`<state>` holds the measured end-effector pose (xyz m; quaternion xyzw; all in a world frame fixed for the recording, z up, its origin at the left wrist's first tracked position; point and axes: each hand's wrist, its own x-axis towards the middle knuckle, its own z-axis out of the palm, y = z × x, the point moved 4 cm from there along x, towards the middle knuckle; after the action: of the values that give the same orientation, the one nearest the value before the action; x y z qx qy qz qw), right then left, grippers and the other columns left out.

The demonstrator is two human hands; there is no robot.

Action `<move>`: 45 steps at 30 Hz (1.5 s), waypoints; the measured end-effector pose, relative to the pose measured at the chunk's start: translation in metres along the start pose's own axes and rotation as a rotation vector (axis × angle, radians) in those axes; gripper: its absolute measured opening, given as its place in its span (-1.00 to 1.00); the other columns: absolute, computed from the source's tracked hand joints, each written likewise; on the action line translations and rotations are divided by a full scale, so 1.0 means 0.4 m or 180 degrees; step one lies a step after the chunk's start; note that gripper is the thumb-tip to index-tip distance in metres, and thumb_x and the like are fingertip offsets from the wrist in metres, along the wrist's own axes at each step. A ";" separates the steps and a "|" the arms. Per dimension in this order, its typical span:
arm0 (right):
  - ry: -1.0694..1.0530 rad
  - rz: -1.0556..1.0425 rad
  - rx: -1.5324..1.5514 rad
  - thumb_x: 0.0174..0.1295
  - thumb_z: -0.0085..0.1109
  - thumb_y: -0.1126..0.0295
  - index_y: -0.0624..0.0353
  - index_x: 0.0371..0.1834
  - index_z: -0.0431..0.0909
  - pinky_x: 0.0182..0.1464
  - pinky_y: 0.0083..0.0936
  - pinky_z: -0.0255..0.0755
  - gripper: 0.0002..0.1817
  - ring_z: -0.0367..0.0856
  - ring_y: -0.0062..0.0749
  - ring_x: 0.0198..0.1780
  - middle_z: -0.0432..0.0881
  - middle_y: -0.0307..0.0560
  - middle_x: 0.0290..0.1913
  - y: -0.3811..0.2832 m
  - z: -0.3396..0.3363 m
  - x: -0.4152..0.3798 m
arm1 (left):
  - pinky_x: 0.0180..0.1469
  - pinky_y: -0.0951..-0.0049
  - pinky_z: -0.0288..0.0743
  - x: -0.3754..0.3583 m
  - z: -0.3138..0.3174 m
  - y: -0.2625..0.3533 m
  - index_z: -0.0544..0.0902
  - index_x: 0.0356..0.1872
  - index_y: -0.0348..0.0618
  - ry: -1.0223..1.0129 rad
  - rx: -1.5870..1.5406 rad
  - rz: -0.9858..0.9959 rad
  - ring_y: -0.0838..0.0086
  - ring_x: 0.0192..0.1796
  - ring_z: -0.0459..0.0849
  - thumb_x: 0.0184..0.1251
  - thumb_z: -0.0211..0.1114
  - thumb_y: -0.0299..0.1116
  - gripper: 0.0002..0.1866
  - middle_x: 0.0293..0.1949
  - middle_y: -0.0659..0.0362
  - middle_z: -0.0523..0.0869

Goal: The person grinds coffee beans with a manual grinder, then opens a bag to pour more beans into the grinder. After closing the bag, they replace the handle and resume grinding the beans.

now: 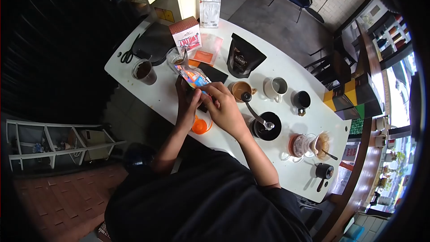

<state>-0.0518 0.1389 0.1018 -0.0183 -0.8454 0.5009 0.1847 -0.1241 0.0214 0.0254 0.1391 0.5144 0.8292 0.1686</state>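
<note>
A small colourful pouch is held between my two hands above the table's near edge. My left hand is closed around its near side, with the thumb at the pouch's edge. The fingers of my right hand pinch the same edge; my own hands hide the lower part. Just beyond the pouch stands a clear cup. An orange lid-like ring lies below my hands. To the right sit a brown cup and a black hand grinder with its crank handle.
A plastic cup of dark grounds and scissors are at the left. Behind stand a printed box and a black coffee bag. Rightward are a white mug, a black cup and a glass server.
</note>
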 end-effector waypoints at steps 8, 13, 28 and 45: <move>-0.0133 0.0298 0.0579 0.45 0.23 0.26 0.15 0.08 0.72 -0.03 -0.40 0.50 -0.72 0.63 -0.22 -0.03 0.62 0.07 -0.05 0.143 0.027 0.010 | 0.30 0.09 0.51 0.026 -0.040 -0.080 -0.04 0.61 0.17 -0.0064 0.0859 -0.0155 0.28 0.46 0.38 0.54 0.23 -0.10 -0.21 0.47 0.10 0.30; -0.0120 0.0543 0.0535 0.47 0.21 0.22 0.15 0.08 0.71 0.00 -0.39 0.50 -0.70 0.62 -0.25 -0.03 0.62 0.05 -0.06 0.150 0.020 0.014 | 0.25 0.15 0.53 0.029 -0.021 -0.089 -0.03 0.62 0.22 0.0001 0.0588 -0.0555 0.30 0.46 0.38 0.58 0.16 -0.08 -0.25 0.47 0.14 0.32; -0.0220 0.0889 0.0707 0.43 0.23 0.20 0.21 0.04 0.72 0.06 -0.37 0.50 -0.68 0.63 -0.27 -0.06 0.63 0.04 -0.13 0.191 0.033 0.026 | 0.19 0.16 0.63 0.036 -0.020 -0.090 0.04 0.61 0.12 0.0267 0.0322 -0.0932 0.31 0.37 0.43 0.48 0.28 -0.02 -0.18 0.37 0.05 0.30; -0.0227 0.1005 0.0685 0.41 0.28 0.21 0.19 -0.01 0.74 0.06 -0.31 0.50 -0.71 0.65 -0.23 -0.06 0.64 0.05 -0.18 0.196 0.023 0.029 | 0.13 0.22 0.70 0.045 -0.037 -0.092 0.04 0.62 0.18 -0.0089 0.0486 -0.1110 0.36 0.38 0.53 0.60 0.14 -0.02 -0.29 0.40 0.15 0.44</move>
<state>-0.0776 0.1725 0.0343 -0.1131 -0.7796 0.6114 0.0747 -0.1414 0.0324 -0.0131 0.0717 0.5897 0.7440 0.3059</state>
